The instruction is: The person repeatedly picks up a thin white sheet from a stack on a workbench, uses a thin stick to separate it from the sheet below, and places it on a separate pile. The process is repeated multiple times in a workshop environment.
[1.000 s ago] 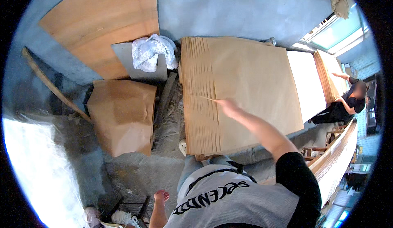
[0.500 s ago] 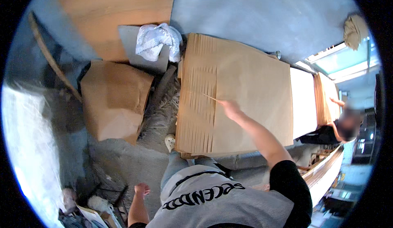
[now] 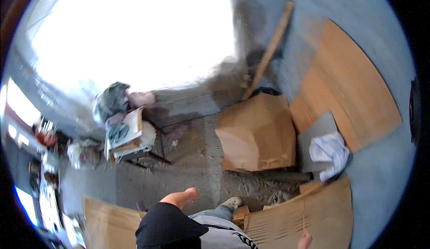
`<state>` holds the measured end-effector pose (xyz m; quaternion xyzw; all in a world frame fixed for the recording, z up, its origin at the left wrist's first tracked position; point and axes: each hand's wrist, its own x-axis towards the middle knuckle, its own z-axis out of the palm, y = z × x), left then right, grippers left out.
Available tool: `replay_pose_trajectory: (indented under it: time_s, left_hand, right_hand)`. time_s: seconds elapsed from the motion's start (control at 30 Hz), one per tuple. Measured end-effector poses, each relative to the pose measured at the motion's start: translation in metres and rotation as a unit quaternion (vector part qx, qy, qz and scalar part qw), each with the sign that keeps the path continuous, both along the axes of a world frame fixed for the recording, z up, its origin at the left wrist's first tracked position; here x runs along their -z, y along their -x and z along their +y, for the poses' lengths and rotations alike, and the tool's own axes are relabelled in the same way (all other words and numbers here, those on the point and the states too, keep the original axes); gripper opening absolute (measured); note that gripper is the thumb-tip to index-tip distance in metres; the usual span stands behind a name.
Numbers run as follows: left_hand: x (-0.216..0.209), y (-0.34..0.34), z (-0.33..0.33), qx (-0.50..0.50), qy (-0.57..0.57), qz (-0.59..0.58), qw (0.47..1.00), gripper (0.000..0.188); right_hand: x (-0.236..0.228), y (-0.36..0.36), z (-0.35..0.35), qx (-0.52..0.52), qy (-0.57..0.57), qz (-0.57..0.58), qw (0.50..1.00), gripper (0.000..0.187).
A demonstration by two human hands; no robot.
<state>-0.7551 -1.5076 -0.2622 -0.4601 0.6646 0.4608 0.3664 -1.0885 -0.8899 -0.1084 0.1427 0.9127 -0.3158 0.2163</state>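
At the lower right, my right hand (image 3: 304, 240) is closed around one end of a thin pale stick (image 3: 304, 217). The stick points away from me, over a stack of brown cardboard sheets (image 3: 333, 211) whose edges lie stepped in rows. My left hand (image 3: 192, 194) hangs out over the floor, in front of my body and away from the stack. No object shows in it, but its fingers are too small and smeared to read. Just right of it is my pale shoe (image 3: 232, 203).
A large brown paper-covered bundle (image 3: 257, 135) sits beyond the stack. Beside it, a white cloth (image 3: 329, 153) lies on a grey board. A wooden pole (image 3: 271, 47) leans in the corner. Left stands a stool (image 3: 152, 155) with boards and cloths; another cardboard sheet (image 3: 109, 222) is at lower left.
My view has swung to the left, so the stack now sits at the lower right and the co-worker is out of sight. The stick stays in my right hand.
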Motion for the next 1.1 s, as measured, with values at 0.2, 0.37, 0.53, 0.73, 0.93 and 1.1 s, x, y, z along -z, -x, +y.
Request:
replay_pose_trajectory:
  time_s: [0.2,0.37,0.53,0.73,0.93,1.1]
  left_hand:
    - [0.021,0.008,0.076,-0.003,-0.107,-0.036,0.994,0.014]
    - [-0.016,-0.005,0.034,0.047,-0.005,-0.002,0.999,0.008]
    - [-0.032,-0.005,0.025,-0.014,-0.029,-0.035,0.999,0.009]
    - [-0.064,0.076,0.046,-0.079,-0.226,-0.009,0.971,0.02]
    - [-0.139,0.128,0.071,-0.031,-0.1,0.041,0.994,0.017]
    - [-0.137,0.156,0.095,0.019,-0.157,0.084,0.984,0.014]
  right_hand:
    - [-0.067,0.05,-0.141,-0.18,-0.05,0.085,0.979,0.031]
    - [-0.06,0.059,-0.107,-0.139,-0.07,0.069,0.985,0.032]
    - [-0.021,0.019,-0.046,-0.06,0.093,0.083,0.99,0.033]
    - [-0.056,0.008,-0.124,-0.059,0.022,0.036,0.997,0.032]
    - [-0.073,-0.038,-0.054,0.024,-0.02,0.086,0.996,0.03]
    - [-0.125,-0.071,-0.084,0.031,-0.06,0.094,0.993,0.03]
